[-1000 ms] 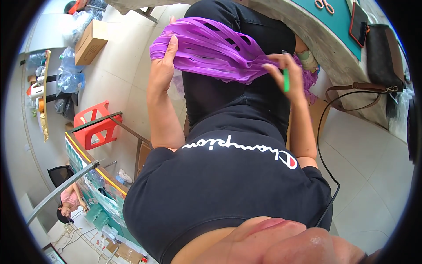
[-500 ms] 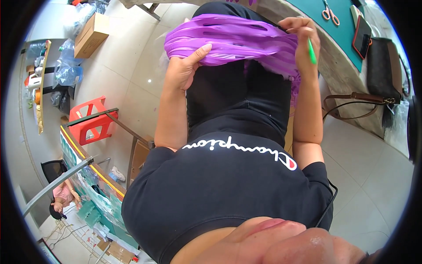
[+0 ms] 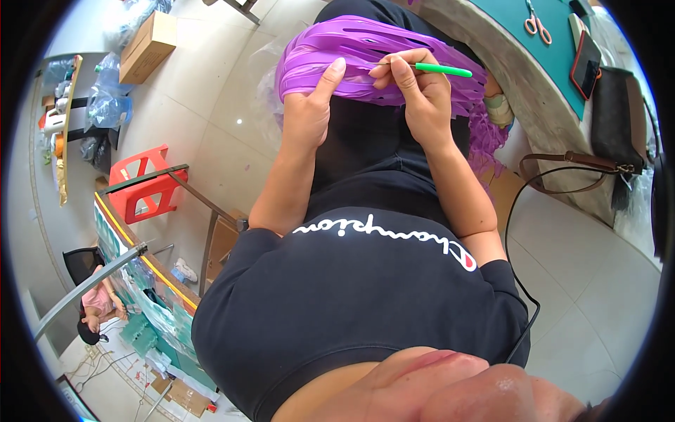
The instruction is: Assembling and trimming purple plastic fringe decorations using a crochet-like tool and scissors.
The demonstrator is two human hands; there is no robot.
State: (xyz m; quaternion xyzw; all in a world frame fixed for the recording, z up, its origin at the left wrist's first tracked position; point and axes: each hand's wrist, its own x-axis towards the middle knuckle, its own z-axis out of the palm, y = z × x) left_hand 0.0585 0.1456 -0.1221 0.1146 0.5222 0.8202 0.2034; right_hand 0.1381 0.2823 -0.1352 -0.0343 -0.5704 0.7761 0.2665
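A bundle of shiny purple plastic (image 3: 351,35), slit into strips, lies across my black-trousered thighs. My left hand (image 3: 306,116) is closed on its left part, thumb on top and the fingers hidden beneath. Over the middle of the bundle, my right hand (image 3: 427,102) pinches a green-handled tool (image 3: 443,69). Its thin metal shaft points left toward my left thumb, and the green handle sticks out to the right. What the tip is shaped like is too small to tell. Loose purple shreds (image 3: 486,141) hang down past my right side.
At the right, a green-topped table (image 3: 517,35) carries scissors (image 3: 538,27) and a phone (image 3: 585,65); a dark bag (image 3: 615,116) sits by its edge. To the left are a red stool (image 3: 144,184), a cardboard box (image 3: 149,46) and a worktable, with another person (image 3: 98,299) beyond.
My right hand has come left from the bundle's right end to its middle. The green handle has turned from pointing downward to lying sideways. My left hand keeps hold, shifted slightly right.
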